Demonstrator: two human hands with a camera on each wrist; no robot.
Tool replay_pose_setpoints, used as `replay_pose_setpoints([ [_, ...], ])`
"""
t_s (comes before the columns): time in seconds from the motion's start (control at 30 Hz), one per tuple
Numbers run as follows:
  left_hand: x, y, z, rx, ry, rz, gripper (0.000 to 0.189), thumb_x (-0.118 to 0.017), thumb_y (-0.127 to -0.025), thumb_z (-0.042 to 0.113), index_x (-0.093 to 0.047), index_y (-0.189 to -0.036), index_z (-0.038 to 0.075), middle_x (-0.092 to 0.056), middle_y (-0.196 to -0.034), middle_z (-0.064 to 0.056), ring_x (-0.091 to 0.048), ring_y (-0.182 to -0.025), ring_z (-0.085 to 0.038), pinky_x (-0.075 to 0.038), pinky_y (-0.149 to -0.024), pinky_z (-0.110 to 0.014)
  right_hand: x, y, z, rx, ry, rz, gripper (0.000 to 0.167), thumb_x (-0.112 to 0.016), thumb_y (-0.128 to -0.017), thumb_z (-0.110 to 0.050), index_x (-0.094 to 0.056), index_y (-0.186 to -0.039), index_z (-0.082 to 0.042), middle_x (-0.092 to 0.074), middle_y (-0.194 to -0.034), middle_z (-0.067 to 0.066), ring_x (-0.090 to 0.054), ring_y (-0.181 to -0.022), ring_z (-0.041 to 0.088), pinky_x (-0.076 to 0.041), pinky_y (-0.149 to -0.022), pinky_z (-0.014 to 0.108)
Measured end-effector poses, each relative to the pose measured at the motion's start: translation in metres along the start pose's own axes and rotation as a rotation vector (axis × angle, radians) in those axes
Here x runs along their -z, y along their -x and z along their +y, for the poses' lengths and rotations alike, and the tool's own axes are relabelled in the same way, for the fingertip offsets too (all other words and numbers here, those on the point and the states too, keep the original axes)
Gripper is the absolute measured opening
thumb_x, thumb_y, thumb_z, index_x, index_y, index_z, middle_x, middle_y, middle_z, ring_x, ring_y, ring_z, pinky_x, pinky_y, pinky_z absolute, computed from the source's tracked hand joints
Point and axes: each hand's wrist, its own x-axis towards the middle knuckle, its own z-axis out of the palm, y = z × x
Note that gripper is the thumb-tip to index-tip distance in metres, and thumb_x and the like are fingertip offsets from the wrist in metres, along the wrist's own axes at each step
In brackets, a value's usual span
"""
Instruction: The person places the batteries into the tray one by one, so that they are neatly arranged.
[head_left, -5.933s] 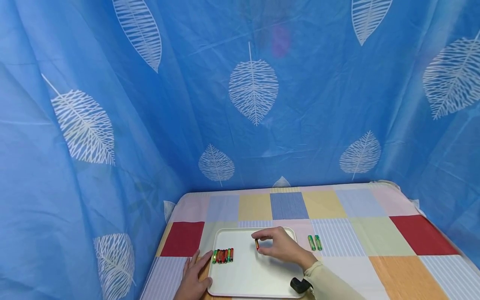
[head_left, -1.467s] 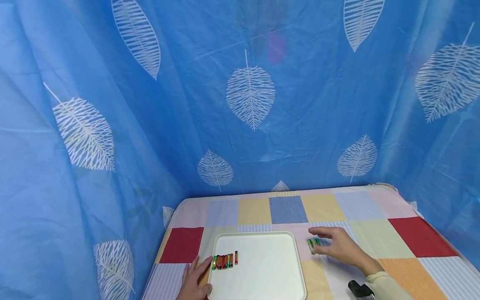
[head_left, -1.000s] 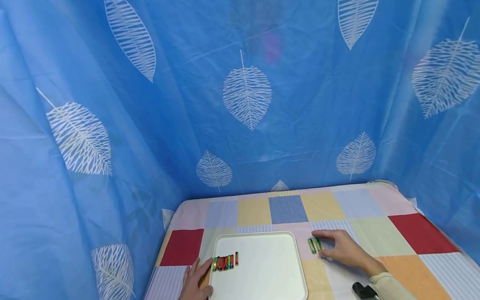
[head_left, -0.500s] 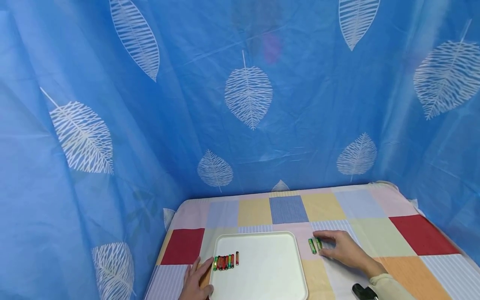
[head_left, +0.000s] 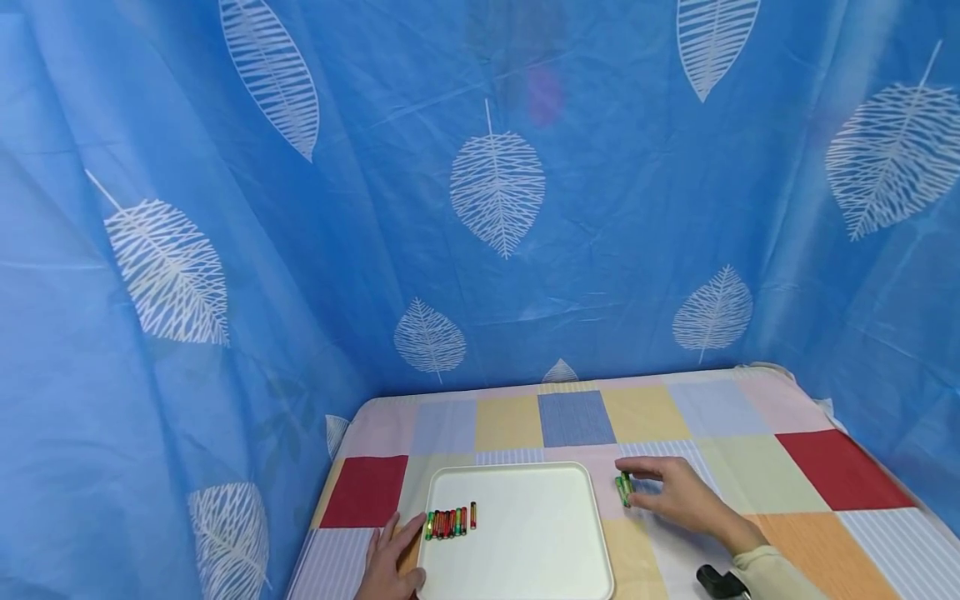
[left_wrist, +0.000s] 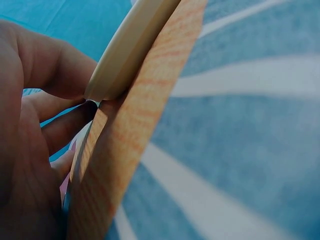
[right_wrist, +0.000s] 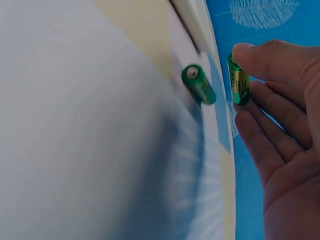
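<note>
Between the thumb and fingertips of my right hand [head_left: 675, 496], a green and gold battery [right_wrist: 240, 82] is pinched by its ends. It is raised off the cloth, and a second green battery [right_wrist: 199, 84] lies just beside it in the right wrist view. My left hand [head_left: 386, 562] rests at the left edge of a white tray [head_left: 540, 542], fingers spread and touching the rim. Inside the tray, close to that hand, a row of several red and green batteries [head_left: 446, 524] lies side by side. One red and black battery [head_left: 473, 515] sits slightly apart at the row's right end.
A patchwork cloth [head_left: 652, 412] covers the table under the tray. Blue curtains [head_left: 570, 208] with white leaf prints hang behind and along both sides. A black device [head_left: 720, 582] is at my right wrist.
The red and black battery earlier held over the tray now lies beside the row. My right hand has moved to the green batteries, lifted one and shifted slightly left. The left hand stays put.
</note>
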Motion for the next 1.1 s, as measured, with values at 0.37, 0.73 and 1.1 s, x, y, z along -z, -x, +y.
replay_pose_setpoints([
  [0.37,0.0,0.002,0.005,-0.011,-0.015,0.014,0.083,-0.071,-0.074,0.005,-0.059,-0.156,0.005,-0.052,-0.159,-0.035,-0.015,-0.158,-0.067,0.009,-0.122,-0.086,-0.01,-0.01,-0.014,0.056,-0.01,-0.011,0.05,-0.086,-0.093,-0.018,-0.073,-0.139,-0.002,-0.077,-0.136,0.012,-0.078,-0.119,0.024,-0.065,-0.1,0.041],
  [0.73,-0.002,0.0,0.002,0.019,-0.003,-0.004,0.082,-0.071,-0.076,0.005,-0.057,-0.157,0.005,-0.05,-0.161,-0.035,-0.012,-0.158,-0.067,0.012,-0.123,-0.085,-0.025,-0.02,-0.025,0.122,-0.076,-0.042,0.048,-0.086,-0.093,-0.011,-0.074,-0.138,-0.003,-0.078,-0.135,0.016,-0.077,-0.12,0.023,-0.066,-0.1,0.044],
  [1.1,-0.003,0.001,0.003,0.048,-0.018,-0.001,0.083,-0.072,-0.075,0.005,-0.057,-0.157,0.004,-0.049,-0.162,-0.034,-0.013,-0.158,-0.066,0.011,-0.125,-0.083,-0.041,-0.029,-0.037,0.146,-0.127,-0.076,0.047,-0.086,-0.093,-0.015,-0.074,-0.136,0.0,-0.077,-0.135,0.014,-0.078,-0.12,0.032,-0.064,-0.102,0.046],
])
